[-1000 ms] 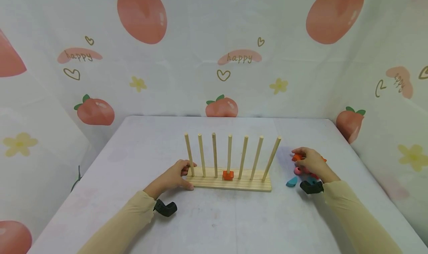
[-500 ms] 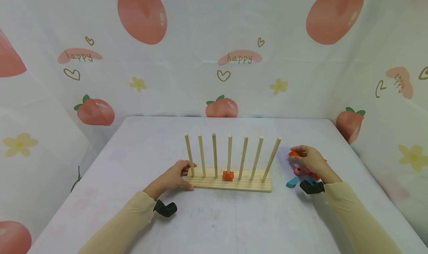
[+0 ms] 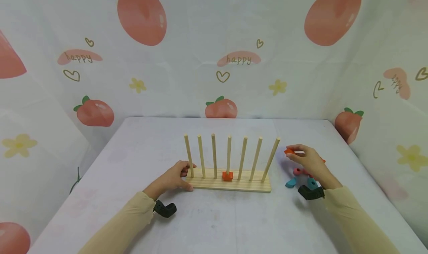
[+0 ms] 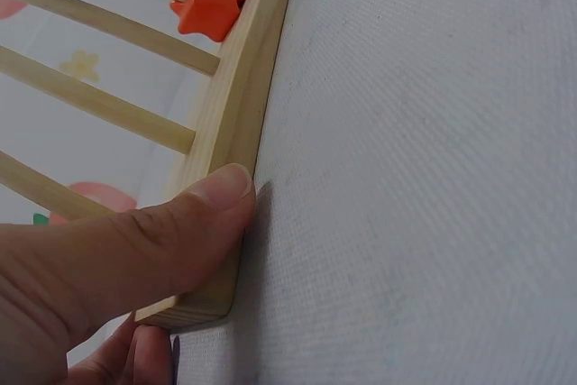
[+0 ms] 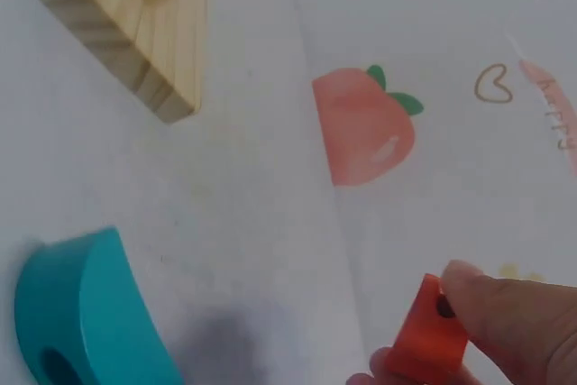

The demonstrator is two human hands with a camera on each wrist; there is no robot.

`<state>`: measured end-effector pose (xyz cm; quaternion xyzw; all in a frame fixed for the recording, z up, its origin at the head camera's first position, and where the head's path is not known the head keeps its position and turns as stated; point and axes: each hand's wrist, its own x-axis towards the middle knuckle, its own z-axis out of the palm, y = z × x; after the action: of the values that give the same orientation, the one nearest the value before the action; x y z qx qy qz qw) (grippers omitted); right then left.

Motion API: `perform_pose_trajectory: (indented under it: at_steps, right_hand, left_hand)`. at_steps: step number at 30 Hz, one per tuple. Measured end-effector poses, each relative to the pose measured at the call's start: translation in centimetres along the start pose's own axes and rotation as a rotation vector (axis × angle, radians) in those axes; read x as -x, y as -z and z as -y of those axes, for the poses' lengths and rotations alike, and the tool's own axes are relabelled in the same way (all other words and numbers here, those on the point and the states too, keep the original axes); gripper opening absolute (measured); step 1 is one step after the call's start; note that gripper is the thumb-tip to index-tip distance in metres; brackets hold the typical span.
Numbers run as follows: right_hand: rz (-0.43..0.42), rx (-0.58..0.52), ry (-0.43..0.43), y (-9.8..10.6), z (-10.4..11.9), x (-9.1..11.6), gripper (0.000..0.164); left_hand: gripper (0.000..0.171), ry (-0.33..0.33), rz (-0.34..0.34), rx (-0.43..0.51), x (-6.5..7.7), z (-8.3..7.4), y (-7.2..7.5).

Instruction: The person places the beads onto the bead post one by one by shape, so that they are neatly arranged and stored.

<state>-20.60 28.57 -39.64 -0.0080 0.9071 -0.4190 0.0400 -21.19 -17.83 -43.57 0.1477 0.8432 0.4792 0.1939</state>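
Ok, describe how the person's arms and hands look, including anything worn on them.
The left sleeve and right sleeve are long, plain beige, with no print showing; the left one wrinkles near its cuff. A small, curved black device sits at each wrist: left device, right device. The left hand and right hand are bare, without gloves.
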Motion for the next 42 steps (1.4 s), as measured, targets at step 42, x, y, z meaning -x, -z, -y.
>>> perform_pose_trajectory:
  at_steps: [42]
  right_hand:
    - [-0.233, -0.545, 0.340, 0.5, 7.3, 2.5, 0.044]
  left_hand:
    - [0.076, -0.003, -0.013, -0.004, 0.1, 0.2, -0.1]
